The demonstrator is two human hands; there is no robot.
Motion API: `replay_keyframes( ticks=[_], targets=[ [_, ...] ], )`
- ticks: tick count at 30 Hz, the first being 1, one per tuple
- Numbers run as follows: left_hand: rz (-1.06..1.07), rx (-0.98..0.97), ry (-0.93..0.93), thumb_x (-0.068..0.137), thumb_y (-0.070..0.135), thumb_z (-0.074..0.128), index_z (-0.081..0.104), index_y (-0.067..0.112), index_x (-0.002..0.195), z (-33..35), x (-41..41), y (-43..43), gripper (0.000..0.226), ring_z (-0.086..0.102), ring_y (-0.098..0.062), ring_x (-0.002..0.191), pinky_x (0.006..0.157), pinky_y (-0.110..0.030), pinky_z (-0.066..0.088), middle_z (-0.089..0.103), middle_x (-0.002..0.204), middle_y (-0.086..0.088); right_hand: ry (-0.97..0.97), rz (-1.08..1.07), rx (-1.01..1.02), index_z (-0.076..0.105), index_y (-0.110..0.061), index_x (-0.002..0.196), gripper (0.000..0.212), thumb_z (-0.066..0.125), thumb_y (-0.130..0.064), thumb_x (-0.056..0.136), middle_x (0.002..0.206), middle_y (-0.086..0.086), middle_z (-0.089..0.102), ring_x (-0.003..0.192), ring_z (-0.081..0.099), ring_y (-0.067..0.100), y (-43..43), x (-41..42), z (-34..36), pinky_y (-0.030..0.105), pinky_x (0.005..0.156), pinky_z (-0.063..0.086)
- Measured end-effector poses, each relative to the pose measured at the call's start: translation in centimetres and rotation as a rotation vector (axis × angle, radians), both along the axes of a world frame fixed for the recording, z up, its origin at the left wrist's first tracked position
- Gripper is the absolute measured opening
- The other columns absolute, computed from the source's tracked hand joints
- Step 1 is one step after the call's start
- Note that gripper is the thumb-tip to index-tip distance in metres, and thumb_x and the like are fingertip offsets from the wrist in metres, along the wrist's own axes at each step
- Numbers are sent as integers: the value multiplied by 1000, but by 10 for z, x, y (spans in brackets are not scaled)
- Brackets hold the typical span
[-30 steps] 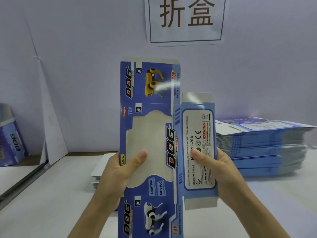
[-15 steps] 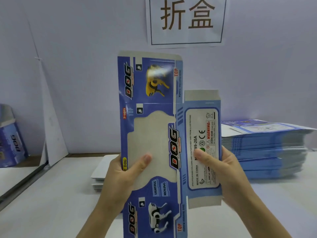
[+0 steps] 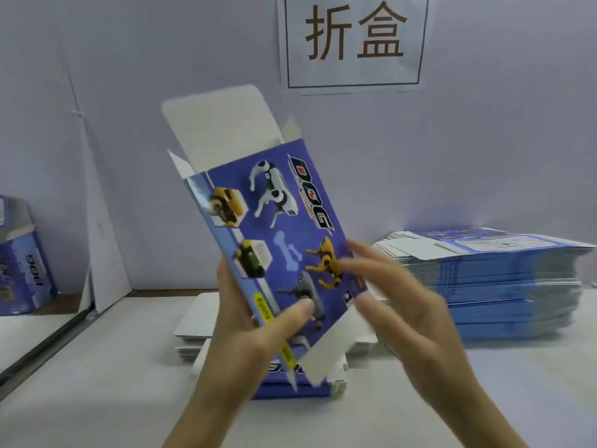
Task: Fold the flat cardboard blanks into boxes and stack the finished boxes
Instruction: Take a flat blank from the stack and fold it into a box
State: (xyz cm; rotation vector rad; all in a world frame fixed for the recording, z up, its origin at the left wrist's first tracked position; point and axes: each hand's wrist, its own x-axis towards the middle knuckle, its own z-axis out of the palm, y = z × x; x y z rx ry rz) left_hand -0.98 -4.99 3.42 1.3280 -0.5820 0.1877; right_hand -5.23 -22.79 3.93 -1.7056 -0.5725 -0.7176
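Now we hold a half-formed box (image 3: 277, 221) up over the white table (image 3: 97, 383), tilted so that its top leans to our left. It is opened into a sleeve, with its blue printed face towards us. The top flap (image 3: 223, 121) stands up, white and unfolded, and the bottom flap (image 3: 332, 344) hangs open too, so we judge that both ends are left to close.

Our left hand (image 3: 258, 324) grips the sleeve near its lower left edge, thumb pressed on the printed face and fingers behind. Our right hand (image 3: 403, 305) is blurred, fingers spread and nearly straight, holding nothing, just beside the lower right corner. We cannot tell whether it touches the card.

To our right lies a tall stack of flat blanks (image 3: 504, 286), so most of the work seems to lie ahead. Below our hands a blue box (image 3: 290, 388) lies on the table, and another box (image 3: 22, 253) stands at the far left edge. Both appear folded.
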Motion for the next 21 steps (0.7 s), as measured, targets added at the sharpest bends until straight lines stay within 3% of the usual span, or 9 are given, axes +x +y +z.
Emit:
replay_keyframes(
  ticks=[3,6,8,10,12,16,18,21],
  targets=[
    [-112,-7,133,50,29,84,54,8,126,-3,15,17,85,72,-25,83,63,-27,57,74,95,-8,133,-260,97,55,-43,124,53,69,-44,73,141,-19,51,133,45,1,-21,7,5,43,114,35],
    [-152,29,207,48,36,86,52,12,130,-9,18,14,91,72,-23,89,67,-28,57,74,101,-7,388,20,144,50,-41,132,72,67,-58,65,135,-11,60,122,59,8,-27,10,3,45,107,45],
    [-111,85,196,56,32,85,45,23,136,-13,17,4,89,71,-18,94,70,-27,58,73,107,1,458,226,190,56,-38,128,59,68,-49,72,125,-6,68,112,67,16,-21,11,-2,36,90,57],
    [-32,131,191,60,30,92,35,34,143,-15,16,-2,101,69,-17,100,77,-36,60,70,112,4,470,261,239,66,-41,113,35,68,-39,79,113,-6,73,99,72,17,-15,13,-7,23,71,58],
    [-42,106,232,56,29,91,34,39,142,-14,17,-2,104,70,-21,100,77,-42,60,69,114,0,485,257,312,72,-42,100,26,64,-35,77,107,-2,75,92,74,19,-15,14,-8,22,64,58],
    [-267,52,276,59,27,81,57,19,124,-9,20,12,70,70,-31,95,68,-36,59,71,110,-12,463,219,315,56,-30,125,54,71,-28,72,113,-1,73,97,73,25,-12,18,-8,30,66,59],
    [-324,53,282,55,27,81,65,22,113,-8,21,19,61,71,-31,93,67,-34,59,72,108,-12,454,207,289,52,-29,127,60,74,-27,71,113,-2,73,96,73,25,-10,20,-9,30,67,59],
    [-210,78,296,51,32,90,56,25,125,-9,26,16,81,71,-30,95,70,-39,59,72,109,-8,494,305,340,62,-24,116,50,78,-25,69,106,4,75,88,74,24,-11,19,-12,28,63,59]
  ],
)
